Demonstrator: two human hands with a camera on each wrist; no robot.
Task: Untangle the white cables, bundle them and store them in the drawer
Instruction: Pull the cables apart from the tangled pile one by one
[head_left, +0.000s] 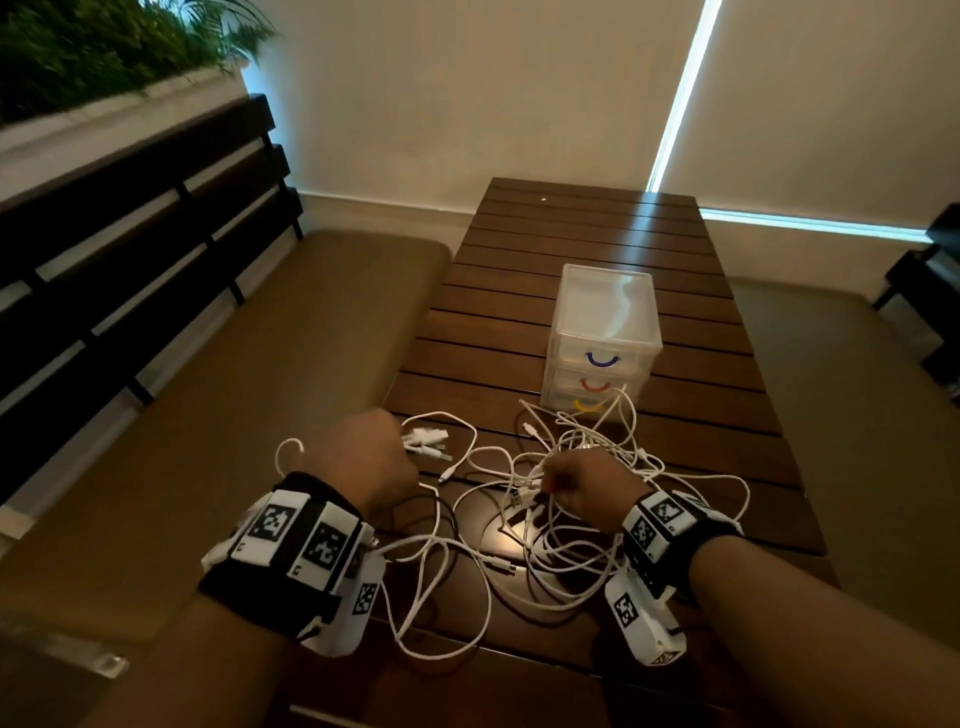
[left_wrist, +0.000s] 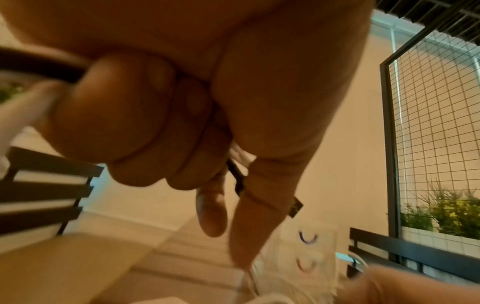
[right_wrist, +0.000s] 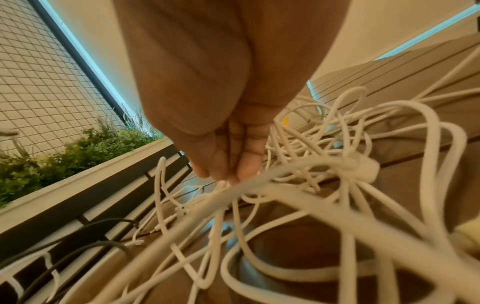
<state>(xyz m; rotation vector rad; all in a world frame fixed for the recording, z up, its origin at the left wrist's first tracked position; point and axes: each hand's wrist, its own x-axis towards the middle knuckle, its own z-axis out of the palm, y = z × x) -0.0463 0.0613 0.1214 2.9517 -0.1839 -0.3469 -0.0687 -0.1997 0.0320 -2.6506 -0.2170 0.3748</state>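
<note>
Several white cables (right_wrist: 298, 164) lie in a loose tangle on the near end of a dark slatted table (head_left: 571, 234). My left hand (head_left: 371, 457) is curled round a bunch of white plug ends (head_left: 428, 447) that stick out toward the tangle. The left wrist view shows the same hand (left_wrist: 182, 133) with its fingers folded over the connectors (left_wrist: 237, 164). My right hand (head_left: 576, 483) sits over the middle of the tangle, and its fingertips (right_wrist: 228, 174) pinch a strand there. A clear three-drawer unit (head_left: 605, 332) with purple, red and yellow handles stands just behind the cables, all drawers closed.
A tan cushioned bench (head_left: 234, 415) with a black slatted backrest (head_left: 130, 249) runs along the table's left side. Loops of cable hang over the table's front and left edges. A dark cable (right_wrist: 103, 224) lies among the white ones. Bare tabletop stretches behind the drawer unit.
</note>
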